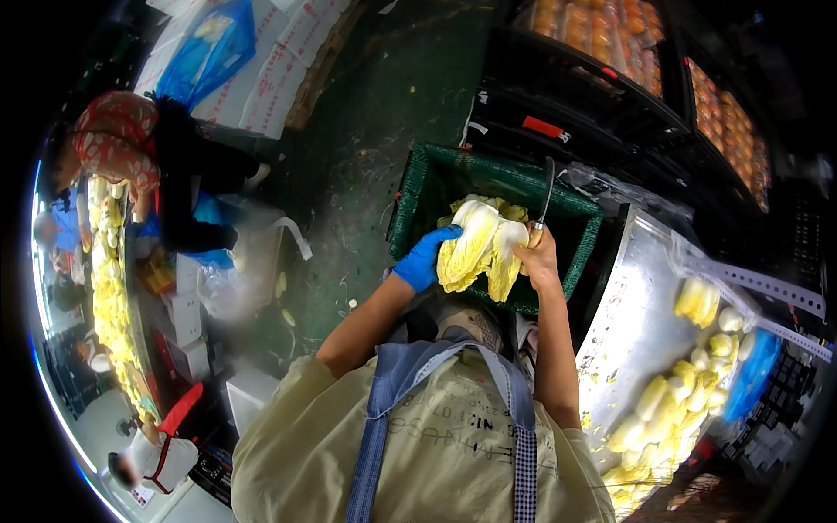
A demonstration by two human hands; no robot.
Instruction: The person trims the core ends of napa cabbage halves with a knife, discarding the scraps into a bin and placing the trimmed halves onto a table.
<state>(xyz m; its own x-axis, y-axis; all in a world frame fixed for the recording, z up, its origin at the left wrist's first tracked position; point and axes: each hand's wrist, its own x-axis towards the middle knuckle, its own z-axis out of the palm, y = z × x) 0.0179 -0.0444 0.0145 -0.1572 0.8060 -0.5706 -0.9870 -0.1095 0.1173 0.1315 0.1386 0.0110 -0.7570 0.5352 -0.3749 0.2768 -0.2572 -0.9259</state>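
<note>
A pale yellow napa cabbage (467, 238) with its outer leaves spread hangs over a bin lined with green woven plastic (575, 242). My left hand (428, 257), in a blue glove, grips the cabbage from its left side. Bare, my right hand (540, 258) is closed around the wooden handle of a curved knife (548, 189), whose blade points up and away from me. The thumb of that hand also presses a loosened cabbage leaf (509, 252). Darker leaves show behind the head; much of the bin's inside lies in shadow.
To my right, a metal table (621, 314) bears several trimmed napa cabbages (680, 392). Black crates (575, 111) with packed orange fruit stand beyond the bin. At left, a person in a patterned top (118, 137) leans over a cabbage-covered counter (111, 274). White cartons (261, 85) sit on a pallet.
</note>
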